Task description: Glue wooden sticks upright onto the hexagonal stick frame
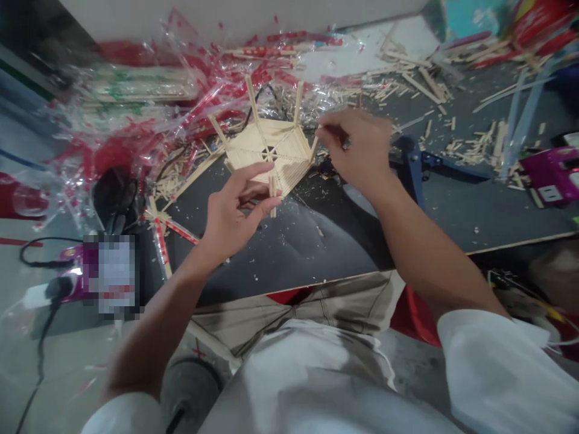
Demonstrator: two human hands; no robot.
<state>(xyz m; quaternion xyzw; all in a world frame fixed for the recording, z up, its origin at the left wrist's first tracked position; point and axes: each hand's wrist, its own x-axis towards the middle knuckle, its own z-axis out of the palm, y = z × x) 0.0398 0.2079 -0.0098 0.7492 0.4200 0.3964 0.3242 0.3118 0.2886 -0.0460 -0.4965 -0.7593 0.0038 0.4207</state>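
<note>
A flat six-sided panel of glued wooden sticks (271, 150), with several upright sticks at its corners, is held above a dark work board (316, 241). My left hand (233, 211) grips the panel's near edge between thumb and fingers. My right hand (357, 150) is at the panel's right corner, fingers pinched together on an upright stick (313, 144) there.
Crumpled clear and red plastic wrappers (149, 108) with stick bundles lie at the left and back. Loose stick offcuts (420, 78) litter the back right. A blue-handled tool (420, 166) lies right of my hand. A purple device (549, 175) sits far right, another with a cable (72, 271) at left.
</note>
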